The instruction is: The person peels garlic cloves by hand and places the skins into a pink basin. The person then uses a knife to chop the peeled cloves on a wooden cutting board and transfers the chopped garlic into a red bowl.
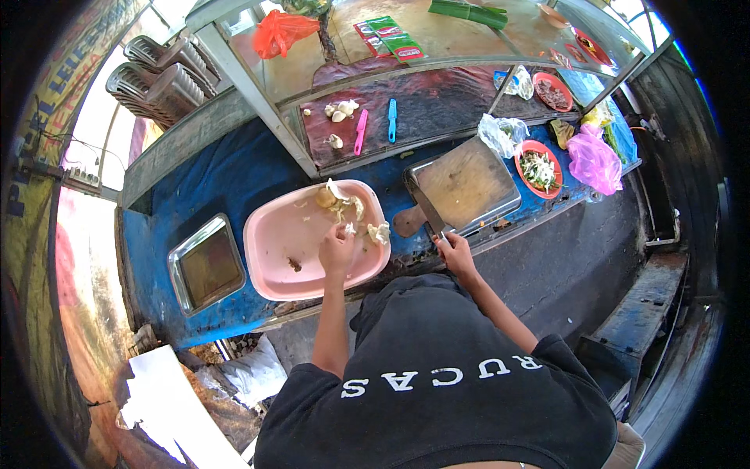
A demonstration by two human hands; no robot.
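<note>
My left hand [337,251] is over the pink plastic basin [263,258], its fingers pinched on a small white scrap [350,228] that may be vegetable peel. Inside the basin lie pale peelings [353,206], a round yellowish vegetable [326,197], more peelings [379,233] near the right wall and a small brown clump [294,265]. My right hand [456,253] grips the pale handle of a kitchen knife [429,206]. Its blade points away from me, across the near left corner of the wooden cutting board [469,182], which rests on a metal tray [508,205].
A metal tray [212,264] sits left on the blue counter [193,170]. Right of the board are an orange plate [540,170] of chopped vegetables and a pink plastic bag [595,159]. Garlic bulbs [341,110], a pink knife [361,132] and a blue knife [392,121] lie behind the glass-case post [269,111].
</note>
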